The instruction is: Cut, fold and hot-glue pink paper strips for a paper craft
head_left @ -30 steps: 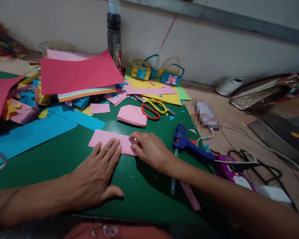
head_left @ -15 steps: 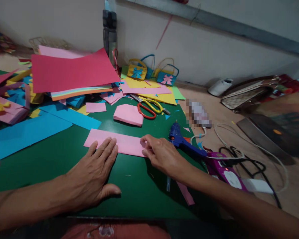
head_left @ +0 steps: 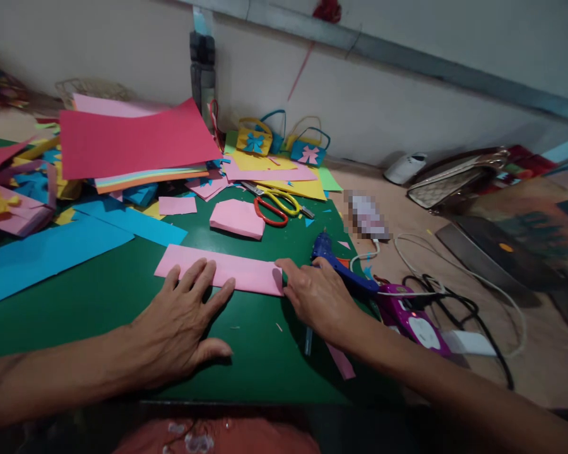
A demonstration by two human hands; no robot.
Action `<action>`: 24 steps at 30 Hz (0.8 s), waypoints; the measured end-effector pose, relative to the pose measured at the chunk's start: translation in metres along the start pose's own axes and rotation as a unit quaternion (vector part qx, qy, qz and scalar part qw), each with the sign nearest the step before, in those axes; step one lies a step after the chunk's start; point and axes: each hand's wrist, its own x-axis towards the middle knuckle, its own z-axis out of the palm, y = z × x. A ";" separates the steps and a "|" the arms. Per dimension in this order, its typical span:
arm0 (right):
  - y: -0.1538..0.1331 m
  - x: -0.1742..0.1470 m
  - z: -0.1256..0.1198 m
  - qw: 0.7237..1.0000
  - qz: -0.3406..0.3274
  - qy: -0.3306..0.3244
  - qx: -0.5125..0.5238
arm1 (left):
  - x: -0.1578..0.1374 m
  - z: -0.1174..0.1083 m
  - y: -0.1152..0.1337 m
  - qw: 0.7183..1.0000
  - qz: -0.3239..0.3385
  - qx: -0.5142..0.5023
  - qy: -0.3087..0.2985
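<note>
A folded pink paper strip point(head_left: 246, 271) lies across the green board in front of me. My left hand point(head_left: 184, 315) rests on its left half, fingers spread flat and thumb out to the side. At the strip's right end is my right hand point(head_left: 317, 293), its index finger and thumb closed about the edge and the other fingers curled. Just beyond the strip sits a folded pink paper piece point(head_left: 237, 219). Scissors point(head_left: 277, 207) with red and yellow handles lie beside that piece. A blue glue gun point(head_left: 326, 246) is close behind my right hand.
A stack of coloured paper topped by a red sheet point(head_left: 137, 145) stands at the back left. Blue paper strips point(head_left: 61, 252) lie at left. Small paper bags point(head_left: 254, 140) stand near the wall. At right are a purple power strip point(head_left: 409, 315), cables and a clear glue stick point(head_left: 308, 340).
My right hand has shifted slightly along the strip's right end. The fingers of my left hand have spread wider on the paper. The whole view has moved a little.
</note>
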 end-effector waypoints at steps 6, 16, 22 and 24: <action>-0.011 -0.015 0.005 0.985 -0.060 0.115 -0.113 | 0.009 -0.008 0.013 0.999 -0.038 0.031 -0.017; -0.056 -0.013 0.042 0.972 -0.166 0.163 0.026 | 0.008 0.005 0.018 0.998 -0.052 0.032 0.001; -0.044 -0.024 0.042 0.982 -0.155 0.097 0.051 | 0.000 0.009 0.012 0.999 -0.036 0.024 0.008; -0.038 -0.028 0.041 0.985 -0.142 0.090 0.043 | -0.004 0.011 0.006 0.999 -0.037 0.027 0.009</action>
